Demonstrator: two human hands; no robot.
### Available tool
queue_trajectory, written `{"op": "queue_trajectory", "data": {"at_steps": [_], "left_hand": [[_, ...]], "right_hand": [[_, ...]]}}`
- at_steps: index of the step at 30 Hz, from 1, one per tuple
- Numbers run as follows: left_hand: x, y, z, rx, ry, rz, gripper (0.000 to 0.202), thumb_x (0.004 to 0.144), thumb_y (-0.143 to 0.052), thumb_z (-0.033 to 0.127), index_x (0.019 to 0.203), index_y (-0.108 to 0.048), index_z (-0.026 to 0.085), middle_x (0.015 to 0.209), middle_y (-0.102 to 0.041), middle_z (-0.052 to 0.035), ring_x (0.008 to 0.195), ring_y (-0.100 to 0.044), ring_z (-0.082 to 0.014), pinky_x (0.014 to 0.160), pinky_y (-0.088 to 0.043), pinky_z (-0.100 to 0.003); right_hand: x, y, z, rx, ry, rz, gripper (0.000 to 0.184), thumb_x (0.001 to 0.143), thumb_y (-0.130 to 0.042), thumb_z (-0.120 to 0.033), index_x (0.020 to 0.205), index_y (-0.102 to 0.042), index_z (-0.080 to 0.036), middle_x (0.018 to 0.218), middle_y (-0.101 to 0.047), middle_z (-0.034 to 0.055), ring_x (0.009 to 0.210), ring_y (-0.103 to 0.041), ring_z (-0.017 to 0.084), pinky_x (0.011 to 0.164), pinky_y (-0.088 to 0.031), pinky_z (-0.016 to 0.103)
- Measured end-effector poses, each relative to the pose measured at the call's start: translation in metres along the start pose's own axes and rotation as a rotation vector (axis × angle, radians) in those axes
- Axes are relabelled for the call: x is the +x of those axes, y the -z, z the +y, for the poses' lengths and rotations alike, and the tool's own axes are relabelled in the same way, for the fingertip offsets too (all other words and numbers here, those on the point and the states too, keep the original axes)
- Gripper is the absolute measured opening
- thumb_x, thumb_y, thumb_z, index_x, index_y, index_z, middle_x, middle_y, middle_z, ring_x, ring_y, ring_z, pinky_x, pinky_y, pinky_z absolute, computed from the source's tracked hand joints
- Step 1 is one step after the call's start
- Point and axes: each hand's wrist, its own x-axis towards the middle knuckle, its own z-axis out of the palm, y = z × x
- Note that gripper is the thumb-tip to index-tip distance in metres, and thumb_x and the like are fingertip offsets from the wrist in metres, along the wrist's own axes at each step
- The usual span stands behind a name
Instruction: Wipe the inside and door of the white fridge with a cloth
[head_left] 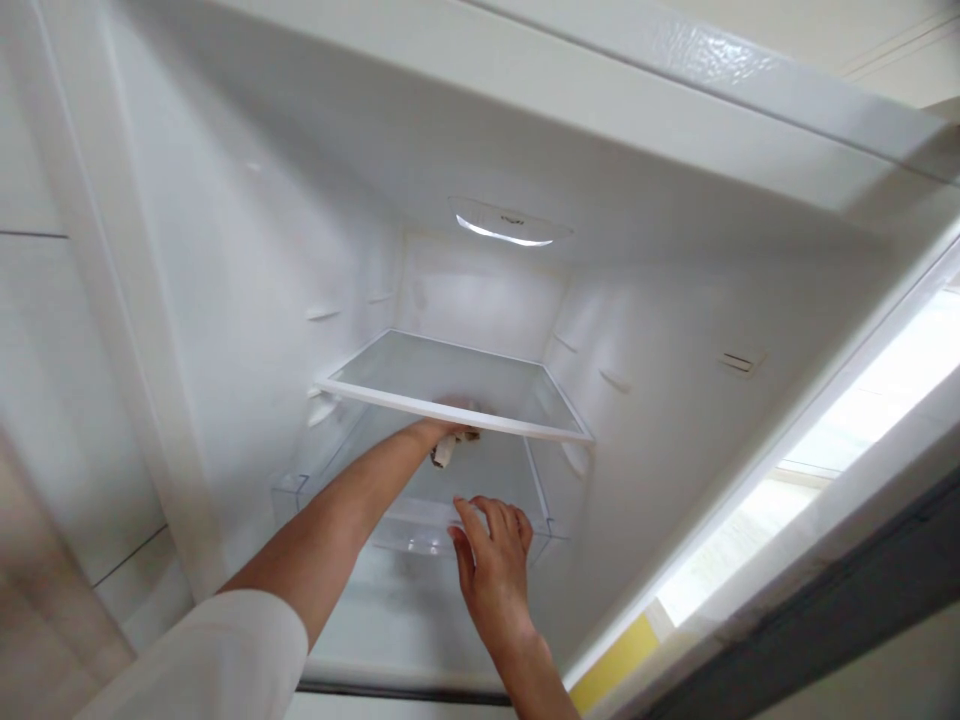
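Observation:
I am facing the inside of a white refrigerator [480, 290]. My left hand [454, 408] reaches in under the upper glass shelf [465, 375], and the shelf's frosted pane and front edge partly cover it. Closed in that hand is a crumpled pale cloth [444, 450] with brownish patches, hanging below the shelf's edge. My right hand [495, 555] is nearer to me, lower and to the right. Its fingers are loosely curved and apart, with nothing seen in them, in front of the clear drawer [416, 538].
A lit lamp panel [510, 225] is set in the fridge ceiling. Short shelf ledges [615, 380] stick out from both side walls. On the right wall sits a small switch [741, 362]. The open door [795, 560] stands along the right side.

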Motion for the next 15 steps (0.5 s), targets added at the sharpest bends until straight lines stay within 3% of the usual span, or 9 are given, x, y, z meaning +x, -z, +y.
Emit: {"op": "queue_trajectory", "data": {"at_steps": [2, 5, 11, 15], "left_hand": [[-0.002, 0.011, -0.011, 0.071, 0.032, 0.010, 0.025, 0.080, -0.085, 0.034, 0.086, -0.073, 0.013, 0.085, -0.074, -0.0064, 0.086, -0.072, -0.0235, 0.082, -0.058, -0.039], [-0.010, 0.027, -0.032, 0.141, 0.069, 0.076, 0.024, 0.071, -0.089, 0.029, 0.078, -0.073, 0.013, 0.082, -0.076, -0.0108, 0.091, -0.072, -0.0296, 0.082, -0.055, -0.039], [-0.028, 0.045, -0.073, 0.196, 0.191, 0.175, 0.025, 0.087, -0.077, 0.036, 0.093, -0.072, 0.013, 0.097, -0.075, -0.0102, 0.096, -0.071, -0.0228, 0.088, -0.056, -0.040], [-0.034, 0.044, -0.085, 0.160, 0.199, 0.167, 0.028, 0.094, -0.071, 0.041, 0.103, -0.070, 0.015, 0.109, -0.072, -0.0073, 0.103, -0.069, -0.0213, 0.095, -0.057, -0.045]], "right_hand": [[0.000, 0.000, 0.001, -0.001, 0.022, 0.004, 0.031, 0.106, -0.047, -0.015, 0.133, -0.058, -0.023, 0.115, -0.066, 0.0095, 0.107, -0.058, 0.026, 0.100, -0.033, 0.045], [0.000, -0.001, 0.001, 0.004, 0.037, 0.017, 0.029, 0.107, -0.046, -0.017, 0.133, -0.059, -0.022, 0.114, -0.066, 0.0096, 0.106, -0.058, 0.025, 0.100, -0.033, 0.045], [0.001, -0.001, 0.001, 0.024, 0.035, 0.054, 0.026, 0.111, -0.042, -0.023, 0.129, -0.061, -0.022, 0.110, -0.067, 0.0084, 0.102, -0.058, 0.024, 0.095, -0.034, 0.042], [0.002, -0.001, 0.003, 0.049, 0.055, 0.065, 0.026, 0.111, -0.043, -0.023, 0.127, -0.063, -0.021, 0.109, -0.067, 0.0082, 0.102, -0.057, 0.023, 0.094, -0.033, 0.040]]}}
